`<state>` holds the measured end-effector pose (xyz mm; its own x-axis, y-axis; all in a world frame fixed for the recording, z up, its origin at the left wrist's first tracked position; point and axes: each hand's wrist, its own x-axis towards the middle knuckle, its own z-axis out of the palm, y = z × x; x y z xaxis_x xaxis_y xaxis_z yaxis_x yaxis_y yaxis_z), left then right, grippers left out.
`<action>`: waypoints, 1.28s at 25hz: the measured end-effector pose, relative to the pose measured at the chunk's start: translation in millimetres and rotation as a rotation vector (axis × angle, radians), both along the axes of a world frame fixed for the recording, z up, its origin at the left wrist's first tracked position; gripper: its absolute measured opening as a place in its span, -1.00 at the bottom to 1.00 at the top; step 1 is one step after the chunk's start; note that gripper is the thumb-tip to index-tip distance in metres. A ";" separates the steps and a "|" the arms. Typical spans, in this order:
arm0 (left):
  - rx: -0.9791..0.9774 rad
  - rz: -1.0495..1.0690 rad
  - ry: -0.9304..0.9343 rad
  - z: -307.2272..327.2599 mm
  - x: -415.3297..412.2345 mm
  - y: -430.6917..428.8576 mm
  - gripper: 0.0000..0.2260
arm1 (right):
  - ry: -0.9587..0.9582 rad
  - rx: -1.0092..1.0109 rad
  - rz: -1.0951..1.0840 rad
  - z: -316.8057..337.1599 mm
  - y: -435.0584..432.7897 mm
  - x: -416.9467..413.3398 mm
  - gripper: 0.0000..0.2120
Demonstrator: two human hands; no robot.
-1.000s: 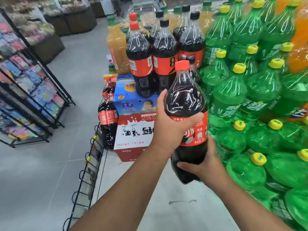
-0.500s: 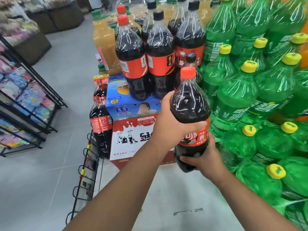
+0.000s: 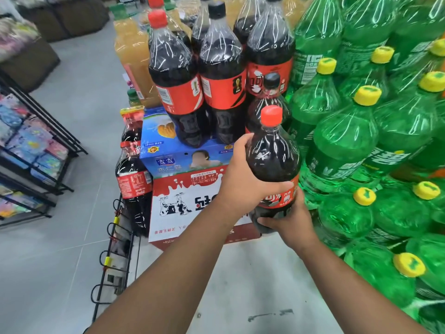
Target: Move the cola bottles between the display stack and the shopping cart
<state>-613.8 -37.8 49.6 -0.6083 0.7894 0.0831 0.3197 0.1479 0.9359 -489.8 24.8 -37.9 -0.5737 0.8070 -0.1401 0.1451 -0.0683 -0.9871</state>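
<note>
Upright cola bottle (image 3: 272, 162), just right of the carton (image 3: 183, 189): left grip (image 3: 243, 189) wraps its middle, right grip (image 3: 290, 220) clasps its base.

I hold a red-capped cola bottle (image 3: 272, 160) upright in front of me. My left hand (image 3: 243, 186) wraps around its middle at the label and my right hand (image 3: 291, 218) cups it near the base. Just behind it, shrink-wrapped cola bottles (image 3: 216, 68) stand on a blue carton (image 3: 183, 155), which sits on a red-and-white carton (image 3: 183, 201). Green soda bottles (image 3: 349, 141) are piled to my right, and a black wire rack (image 3: 113, 256) stands on the floor to my left.
</note>
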 end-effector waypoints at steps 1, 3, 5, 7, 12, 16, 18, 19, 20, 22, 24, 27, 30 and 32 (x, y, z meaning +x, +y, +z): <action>-0.006 0.000 0.005 -3.2 -0.8 1.5 0.00 | -0.007 0.002 -0.008 -2.2 1.4 -2.1 -0.05; -0.005 -0.007 0.000 -7.8 -2.4 5.1 0.01 | -0.016 0.004 -0.023 -6.8 4.0 -4.9 -0.06; 0.003 -0.020 0.006 -9.5 -2.3 10.9 0.03 | -0.020 0.028 -0.045 -8.6 6.9 -7.3 -0.09; 0.004 -0.015 0.033 -10.4 -0.2 16.6 0.03 | -0.029 0.068 -0.069 -10.4 10.4 -9.8 -0.12; 0.001 -0.007 0.077 -14.8 1.2 26.3 0.03 | -0.024 0.088 -0.108 -13.2 14.5 -12.5 -0.13; 0.023 0.006 0.089 -16.4 -1.0 30.7 0.02 | -0.080 0.151 -0.130 -18.1 19.0 -16.2 -0.15; 0.024 0.010 0.101 -18.2 1.9 33.9 0.03 | -0.114 0.194 -0.166 -19.9 20.9 -16.1 -0.17; 0.027 0.015 0.106 -19.6 3.9 35.5 0.03 | -0.122 0.214 -0.187 -20.8 22.1 -15.8 -0.20; 0.030 0.022 0.106 -20.8 5.6 36.7 0.04 | -0.131 0.230 -0.198 -20.1 22.8 -15.4 -0.22; 0.033 0.024 0.103 -22.7 7.4 38.9 0.04 | -0.144 0.244 -0.206 -20.7 24.0 -15.1 -0.22; 0.034 0.018 0.104 -24.0 6.6 39.7 0.05 | -0.155 0.254 -0.215 -22.8 23.8 -15.2 -0.20; 0.033 0.014 0.100 -25.9 4.7 39.6 0.05 | -0.176 0.271 -0.228 -24.8 23.5 -16.2 -0.18; 0.024 0.034 0.121 -24.7 7.1 40.7 0.05 | -0.194 0.282 -0.223 -23.1 24.7 -14.5 -0.16; 0.014 0.037 0.137 -24.2 8.5 41.2 0.05 | -0.217 0.267 -0.217 -20.7 24.1 -14.1 -0.16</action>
<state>-605.3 3.4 25.4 -0.6193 0.7646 0.1783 0.4392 0.1490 0.8860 -503.9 48.9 -58.6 -0.3663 0.9305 -0.0083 0.3622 0.1344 -0.9224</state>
